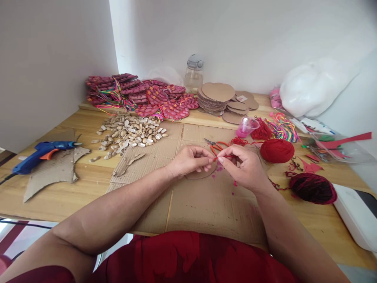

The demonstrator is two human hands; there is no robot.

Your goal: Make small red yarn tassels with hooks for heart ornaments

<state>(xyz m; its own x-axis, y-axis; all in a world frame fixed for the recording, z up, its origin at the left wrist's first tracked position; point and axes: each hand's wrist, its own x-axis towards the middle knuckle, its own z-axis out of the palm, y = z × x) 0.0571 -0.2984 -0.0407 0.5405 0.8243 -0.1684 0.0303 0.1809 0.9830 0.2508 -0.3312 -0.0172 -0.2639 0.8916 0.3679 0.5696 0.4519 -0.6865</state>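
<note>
My left hand [194, 160] and my right hand [242, 165] meet fingertip to fingertip over the cardboard sheet [165, 204]. Both pinch a thin strand of red yarn [217, 158] between thumb and forefinger. Under them lies a round cardboard disc [198, 174], partly hidden by the hands. Just behind the hands rest orange-handled pliers [216, 147] with the jaws pointing left. A ball of red yarn [277, 151] sits to the right of my right hand, with a darker red yarn ball [313, 188] nearer to me.
At left, a blue glue gun [47, 153] rests on a cardboard scrap [53, 173]. Peanut shells [132, 131] are heaped behind the sheet. Further back are decorated red pieces [165, 100], a bottle [194, 74] and stacked cardboard discs [216, 94]. A pink-stained cup [247, 126] stands behind my right hand.
</note>
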